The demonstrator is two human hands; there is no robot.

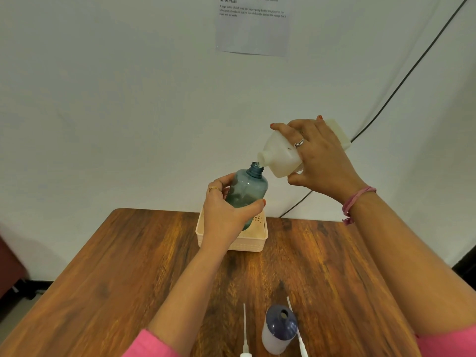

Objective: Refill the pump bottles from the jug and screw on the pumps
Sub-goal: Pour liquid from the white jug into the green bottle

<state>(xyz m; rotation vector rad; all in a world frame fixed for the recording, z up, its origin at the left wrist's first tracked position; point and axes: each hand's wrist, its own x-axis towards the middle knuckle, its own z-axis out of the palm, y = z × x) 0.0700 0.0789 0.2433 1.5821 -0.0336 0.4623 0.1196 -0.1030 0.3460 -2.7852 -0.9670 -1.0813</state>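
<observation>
A pale wall with a taped paper notice [252, 27] and a dark cable [401, 81] backs a wooden desk [128, 266], whose far edge carries a cream basket [253, 242]. Above that basket the person's left hand [226, 212] wraps around the body of a blue-green pump bottle [248, 191], holding it in the air and leaning it slightly to the right so its open neck meets the pour. The right hand [319, 155] grips a translucent white jug [283, 153] from above, fingers spread over its shoulder and thumb beneath, tipping it so the spout sits just at the bottle's mouth; liquid seems to be passing at the rim, though the stream is too small to confirm. Lifting the bottle probably shortens the drop and keeps any spill over the basket. Near the desk's front edge a second bottle [279, 328], dark blue on top, stands open, with two white pumps [245, 331] lying beside it, one on each side, waiting to be screwed on.
</observation>
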